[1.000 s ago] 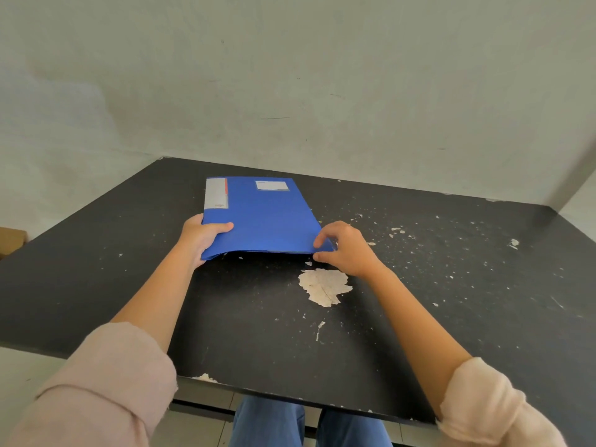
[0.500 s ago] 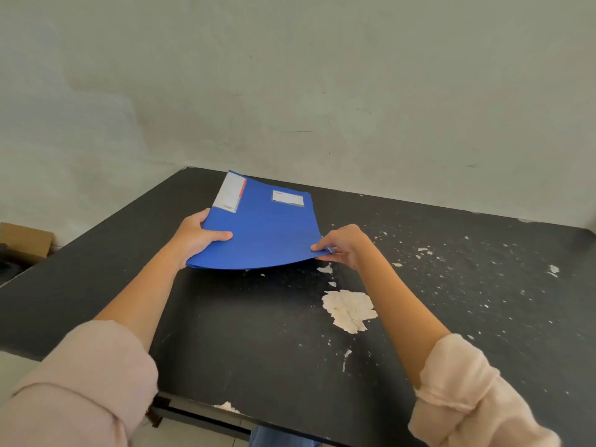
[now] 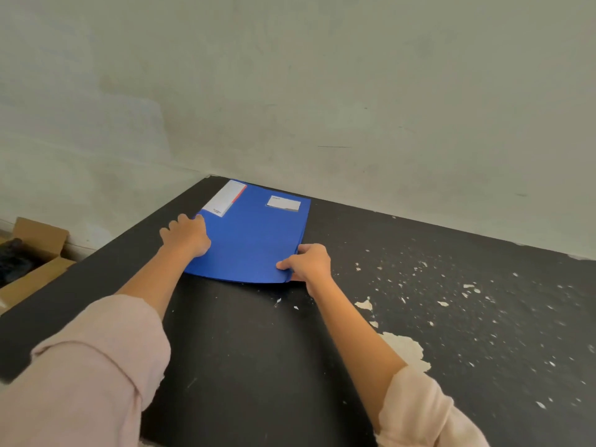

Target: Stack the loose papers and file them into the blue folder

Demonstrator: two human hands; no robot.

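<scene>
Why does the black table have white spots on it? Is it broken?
Yes, a bit. The black table has chipped paint: one big pale chipped patch beside the right forearm, with small flecks beyond it. The closed blue folder looks fine.

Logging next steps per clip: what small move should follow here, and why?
Probably let go with both hands: the blue folder lies closed on the table, left hand on its cover, right hand pinching its near corner, no loose papers showing.

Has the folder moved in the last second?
Yes. The folder went away from the big paint chip, toward the table's far-left corner by the wall.
</scene>
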